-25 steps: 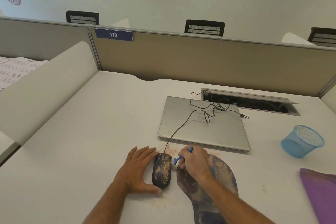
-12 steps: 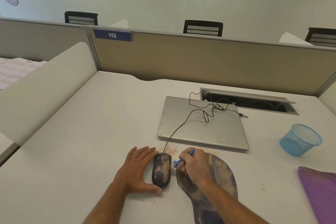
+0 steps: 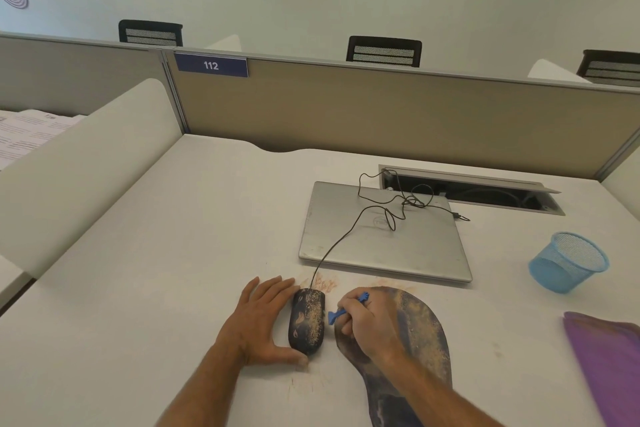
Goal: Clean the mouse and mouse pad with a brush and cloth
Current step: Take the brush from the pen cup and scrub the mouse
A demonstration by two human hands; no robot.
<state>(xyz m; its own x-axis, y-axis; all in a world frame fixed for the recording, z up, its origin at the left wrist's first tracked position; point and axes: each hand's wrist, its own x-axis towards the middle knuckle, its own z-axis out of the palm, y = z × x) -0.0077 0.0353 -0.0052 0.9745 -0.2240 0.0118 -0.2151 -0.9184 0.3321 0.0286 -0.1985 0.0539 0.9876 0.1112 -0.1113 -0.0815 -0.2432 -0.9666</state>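
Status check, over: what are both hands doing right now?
Left hand braces mouse. Right hand grips blue brush beside it. Mouse dusty. Nothing in the way.

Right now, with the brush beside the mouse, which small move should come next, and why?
Probably sweep the brush leftward across the mouse: sandy dust covers its top, the left hand steadies it, and the right hand holds the bristles just beside it.

Mouse [image 3: 308, 322] left of mouse pad [image 3: 412, 350]; laptop [image 3: 377, 239] behind; basket [image 3: 568, 262] far right.
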